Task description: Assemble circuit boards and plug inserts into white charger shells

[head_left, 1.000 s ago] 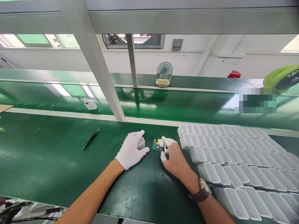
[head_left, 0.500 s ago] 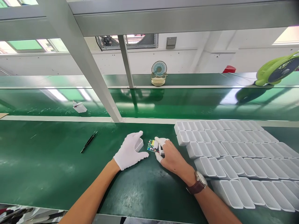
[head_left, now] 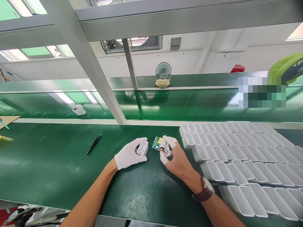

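My left hand (head_left: pixel 130 155), in a white glove, curls its fingers and thumb around a small white plastic case (head_left: pixel 143 148). The open end of that case is turned partly toward me. Just to the right, my right hand (head_left: pixel 176 159) wears white covers on the thumb and forefinger. Between these fingertips it grips a green circuit board (head_left: pixel 156 144) that carries a yellow part, small components and thin wires. A white piece by the board is partly hidden by the fingers. A narrow gap separates the board from the case.
Rows of white plastic cases (head_left: pixel 213 155) cover the right of the green bench (head_left: pixel 132 195). A black pen-like tool (head_left: pixel 94 144) lies to the left. Behind a slanted metal post (head_left: pixel 104 75) are a white case (head_left: pixel 79 109), a small fan (head_left: pixel 163 74) and a green fan (head_left: pixel 287 67).
My left hand has closed around the white case and tipped it so its opening shows. My right hand has raised and tilted the circuit board slightly. The view has shifted a little left.
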### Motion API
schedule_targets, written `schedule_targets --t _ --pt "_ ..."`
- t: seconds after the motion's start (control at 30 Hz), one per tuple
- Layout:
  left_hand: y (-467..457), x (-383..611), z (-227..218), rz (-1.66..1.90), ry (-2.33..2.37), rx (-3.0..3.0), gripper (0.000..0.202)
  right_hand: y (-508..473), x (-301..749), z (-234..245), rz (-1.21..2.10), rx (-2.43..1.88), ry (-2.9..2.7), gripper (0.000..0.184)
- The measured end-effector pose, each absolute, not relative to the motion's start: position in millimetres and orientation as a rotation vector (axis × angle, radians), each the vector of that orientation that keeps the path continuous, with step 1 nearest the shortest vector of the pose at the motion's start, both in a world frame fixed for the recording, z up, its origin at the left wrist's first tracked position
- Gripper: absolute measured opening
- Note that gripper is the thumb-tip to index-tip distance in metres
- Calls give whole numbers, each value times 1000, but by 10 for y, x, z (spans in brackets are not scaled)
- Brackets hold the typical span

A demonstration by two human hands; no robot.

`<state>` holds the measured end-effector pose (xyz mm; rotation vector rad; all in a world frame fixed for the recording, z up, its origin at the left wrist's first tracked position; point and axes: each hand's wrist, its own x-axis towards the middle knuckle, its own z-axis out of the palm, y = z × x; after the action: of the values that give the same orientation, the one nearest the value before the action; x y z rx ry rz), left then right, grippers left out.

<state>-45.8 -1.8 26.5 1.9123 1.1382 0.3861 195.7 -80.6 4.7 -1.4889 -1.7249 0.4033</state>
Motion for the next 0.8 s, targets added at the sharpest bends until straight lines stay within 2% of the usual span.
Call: schedule_targets --t 0.2,0.33,0.5,0.8 --pt "-104 -298 79 663 1153 2157 80 -892 1905 119 516 -1334 -1678 62" --pt "-108 -286 -10 757 1123 2266 81 -916 1883 124 458 -1246 -1751 59" --pt "-126 -293 2 789 1149 2322 77 -928 1883 101 473 -1212 -1819 60" --pt "-177 -301 16 672 1189 2340 87 -935 1890 35 384 -1270 -1901 58"
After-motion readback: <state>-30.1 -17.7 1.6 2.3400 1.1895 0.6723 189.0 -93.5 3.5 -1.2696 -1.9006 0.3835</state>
